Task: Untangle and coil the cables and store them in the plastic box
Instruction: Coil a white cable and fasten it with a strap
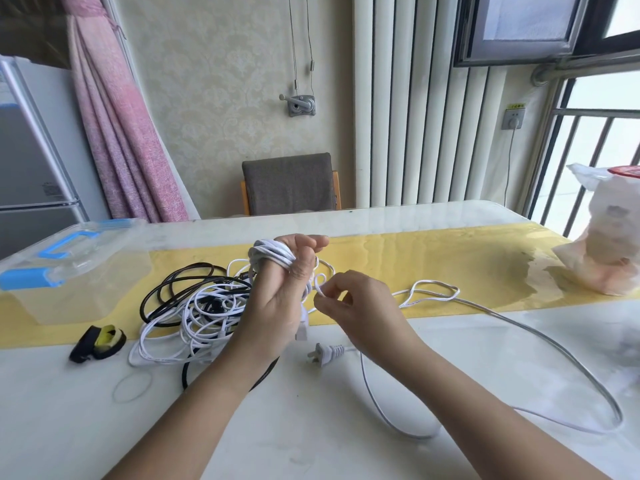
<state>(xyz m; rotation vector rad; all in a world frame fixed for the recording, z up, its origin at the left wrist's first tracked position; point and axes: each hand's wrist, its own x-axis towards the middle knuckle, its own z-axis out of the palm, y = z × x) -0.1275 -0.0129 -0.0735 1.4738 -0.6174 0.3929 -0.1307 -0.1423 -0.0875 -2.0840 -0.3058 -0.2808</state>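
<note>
Barely started: my left hand (277,299) grips a half-coiled white cable (273,256), right fingers (332,300) pinch its slack; tangled black-and-white pile (194,306) and clear plastic box (69,296) wait.

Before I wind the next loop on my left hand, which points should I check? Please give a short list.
1. Coil sits round the left hand fingers: ok.
2. Right hand pinches the white cable: ok.
3. Cable run to the plug free of kinks: not ok, a twisted loop lies in it.
4. Cable free of the tangle: cannot tell.
5. Plastic box open: not ok, lid is on.
6. Black and yellow strap within reach: ok.
</note>
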